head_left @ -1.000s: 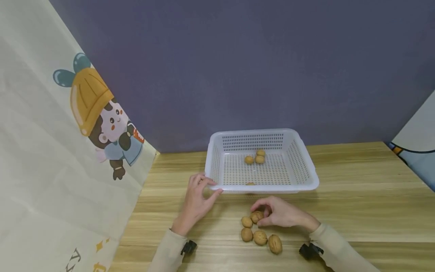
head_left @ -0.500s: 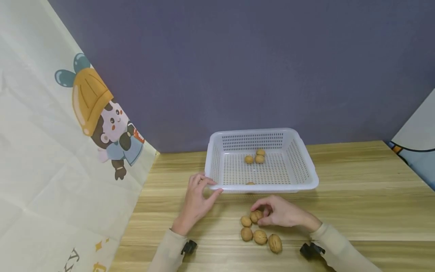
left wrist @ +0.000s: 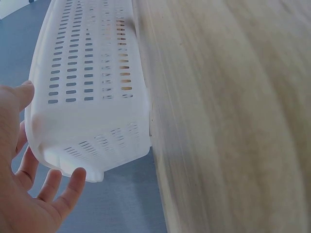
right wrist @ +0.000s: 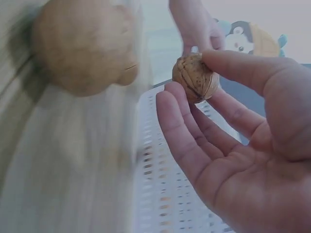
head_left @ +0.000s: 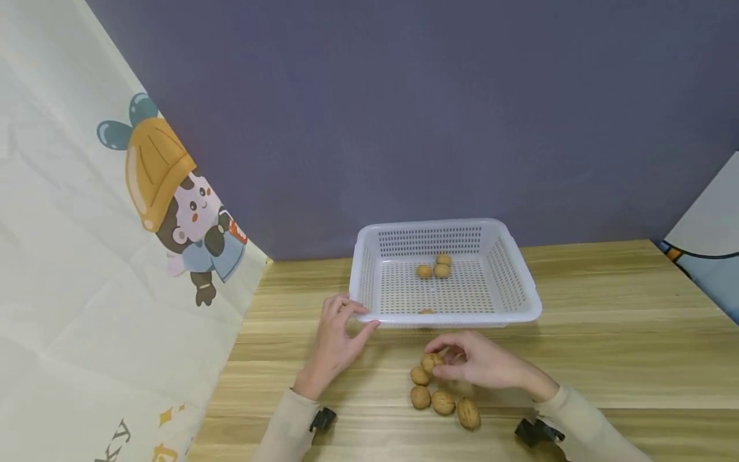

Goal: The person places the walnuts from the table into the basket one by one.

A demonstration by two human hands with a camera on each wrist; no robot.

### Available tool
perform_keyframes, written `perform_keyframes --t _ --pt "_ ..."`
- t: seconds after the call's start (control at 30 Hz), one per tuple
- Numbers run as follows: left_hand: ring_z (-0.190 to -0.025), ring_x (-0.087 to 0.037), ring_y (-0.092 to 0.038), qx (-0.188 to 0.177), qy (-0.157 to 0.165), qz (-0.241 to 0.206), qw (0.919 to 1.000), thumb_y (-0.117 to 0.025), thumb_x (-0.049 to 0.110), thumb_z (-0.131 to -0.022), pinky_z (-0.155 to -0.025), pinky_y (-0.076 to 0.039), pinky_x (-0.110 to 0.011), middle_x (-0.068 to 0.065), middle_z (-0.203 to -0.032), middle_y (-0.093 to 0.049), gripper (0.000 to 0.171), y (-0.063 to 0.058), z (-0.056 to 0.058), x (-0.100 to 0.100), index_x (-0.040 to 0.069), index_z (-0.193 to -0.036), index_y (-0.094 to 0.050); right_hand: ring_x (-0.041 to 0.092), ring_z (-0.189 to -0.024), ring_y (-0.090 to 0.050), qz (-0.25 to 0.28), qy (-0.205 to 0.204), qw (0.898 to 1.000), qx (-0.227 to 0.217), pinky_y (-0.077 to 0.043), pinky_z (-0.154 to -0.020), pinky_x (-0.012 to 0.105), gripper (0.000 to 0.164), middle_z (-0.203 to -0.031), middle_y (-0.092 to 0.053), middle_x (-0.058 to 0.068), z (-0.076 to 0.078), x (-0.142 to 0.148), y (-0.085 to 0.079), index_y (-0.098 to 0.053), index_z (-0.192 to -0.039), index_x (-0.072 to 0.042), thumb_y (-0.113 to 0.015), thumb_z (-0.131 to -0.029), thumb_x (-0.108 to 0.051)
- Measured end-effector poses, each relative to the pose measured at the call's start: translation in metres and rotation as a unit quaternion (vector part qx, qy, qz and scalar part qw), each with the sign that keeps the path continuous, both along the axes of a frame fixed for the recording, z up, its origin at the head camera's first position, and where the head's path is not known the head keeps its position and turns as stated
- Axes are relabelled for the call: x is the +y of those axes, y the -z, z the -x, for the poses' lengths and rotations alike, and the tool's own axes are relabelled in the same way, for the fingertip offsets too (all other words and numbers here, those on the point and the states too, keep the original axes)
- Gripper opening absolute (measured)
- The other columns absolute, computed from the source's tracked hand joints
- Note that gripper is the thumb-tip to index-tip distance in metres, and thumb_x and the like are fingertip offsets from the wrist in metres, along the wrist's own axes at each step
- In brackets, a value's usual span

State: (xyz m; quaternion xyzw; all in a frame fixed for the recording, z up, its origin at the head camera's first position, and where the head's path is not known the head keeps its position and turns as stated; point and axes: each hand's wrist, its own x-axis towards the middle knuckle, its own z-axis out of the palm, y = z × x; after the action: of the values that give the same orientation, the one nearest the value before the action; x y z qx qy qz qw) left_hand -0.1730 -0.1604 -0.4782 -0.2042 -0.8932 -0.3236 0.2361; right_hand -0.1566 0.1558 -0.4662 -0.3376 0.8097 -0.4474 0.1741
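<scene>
Between thumb and fingertips, my right hand (head_left: pixel 485 364) pinches a walnut (right wrist: pixel 194 77), which in the right wrist view is clear of the table. Several more walnuts (head_left: pixel 443 403) lie on the table just below and left of that hand. My left hand (head_left: pixel 335 343) holds the front left corner of a white plastic basket (head_left: pixel 450 319), the thumb on the front rim and the fingers at the side. In the left wrist view the slotted basket wall (left wrist: pixel 73 104) shows beside the hand. Several walnuts (head_left: pixel 441 271) sit inside the basket, one partly hidden by the front wall.
The wood-grain table (head_left: pixel 606 333) runs back to a dark blue-grey wall (head_left: pixel 427 122) close behind the basket. A pale sheet with a cartoon figure (head_left: pixel 190 205) hangs at the left. A black cable (head_left: pixel 710 256) crosses the right edge.
My right hand has lifted the walnut slightly off its place among the others, a little up and to the left. The left hand stays on the basket's corner.
</scene>
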Motion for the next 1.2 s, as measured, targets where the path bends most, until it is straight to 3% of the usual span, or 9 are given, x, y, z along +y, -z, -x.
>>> perform_keyframes --t 0.17,0.33,0.57,0.9,1.2 --pt "-0.125 -0.035 -0.055 0.003 -0.003 0.002 1.0 -0.088 0.026 -0.087 -0.111 -0.05 -0.056 -0.006 -0.105 -0.062 0.026 0.0 -0.001 0.0 0.012 -0.101 -0.071 0.004 -0.097 -0.069 0.017 -0.006 1.0 0.01 -0.063 -0.088 0.026 0.037 -0.111 -0.075 -0.003 -0.003 0.0 -0.017 -0.072 -0.129 -0.011 -0.076 -0.099 -0.033" --pt "-0.124 -0.035 -0.056 0.007 -0.005 0.0 1.0 -0.088 0.027 -0.086 -0.111 -0.05 -0.057 -0.006 -0.105 -0.063 0.026 0.0 -0.001 0.0 0.012 -0.101 -0.071 0.004 -0.094 -0.069 0.016 0.02 0.999 0.025 -0.063 -0.085 0.025 0.033 -0.111 -0.076 -0.004 0.0 -0.001 -0.037 -0.074 -0.124 -0.015 -0.078 -0.097 -0.033" --pt "-0.124 -0.035 -0.056 0.003 -0.004 0.001 1.0 -0.088 0.027 -0.087 -0.111 -0.05 -0.056 -0.006 -0.105 -0.063 0.026 0.001 -0.001 0.0 0.012 -0.101 -0.071 0.009 -0.097 -0.074 0.032 0.032 0.999 0.009 -0.063 -0.088 0.025 0.032 -0.114 -0.077 0.004 0.01 0.002 -0.064 -0.073 -0.125 -0.009 -0.077 -0.099 -0.028" --pt "-0.124 -0.034 -0.056 0.005 -0.007 0.003 1.0 -0.088 0.027 -0.086 -0.111 -0.05 -0.057 -0.005 -0.106 -0.063 0.027 -0.001 -0.001 0.001 0.012 -0.102 -0.071 0.013 -0.101 -0.075 0.025 0.042 0.998 0.038 -0.062 -0.089 0.026 0.034 -0.12 -0.076 0.007 0.036 0.002 -0.11 -0.071 -0.13 -0.007 -0.075 -0.101 -0.024" --pt "-0.125 -0.034 -0.055 0.0 -0.008 -0.001 1.0 -0.088 0.026 -0.086 -0.111 -0.05 -0.058 -0.005 -0.105 -0.062 0.027 0.0 -0.001 0.001 0.012 -0.101 -0.071 0.021 -0.105 -0.076 0.018 0.055 0.998 0.028 -0.063 -0.088 0.032 0.034 -0.12 -0.077 0.008 0.065 -0.002 -0.135 -0.071 -0.13 -0.009 -0.075 -0.1 -0.025"
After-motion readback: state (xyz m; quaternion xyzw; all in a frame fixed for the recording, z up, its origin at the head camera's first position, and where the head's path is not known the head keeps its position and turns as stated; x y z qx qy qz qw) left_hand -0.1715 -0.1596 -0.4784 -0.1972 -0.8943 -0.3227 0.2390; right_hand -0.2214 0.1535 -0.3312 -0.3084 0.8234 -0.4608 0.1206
